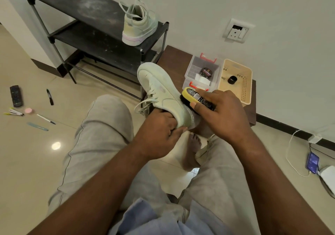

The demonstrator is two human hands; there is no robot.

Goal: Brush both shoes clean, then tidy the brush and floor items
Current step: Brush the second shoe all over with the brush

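My left hand [159, 127] grips a pale green sneaker [161, 89] at its opening and heel, toe pointing up and away. My right hand [221, 111] holds a yellow-backed shoe brush [194, 96], whose black bristles press against the shoe's side near the heel. The second sneaker [139, 24] stands on the top shelf of a black shoe rack [87, 4]. Scattered on the floor at the left are a remote control [16, 96], a black marker [49, 96], a pen [45, 118], a pink round item [28, 110], a blue file [37, 126] and a small bundle of pens [13, 112].
A low brown table [174, 60] carries a clear box [201, 71] with a polish tin [207, 72], and a beige basket [235, 80] holding a black cap. A wall socket [236, 31] is above. A phone [312, 161] on a white cable lies at the right. My knees and a bare foot [193, 149] are below.
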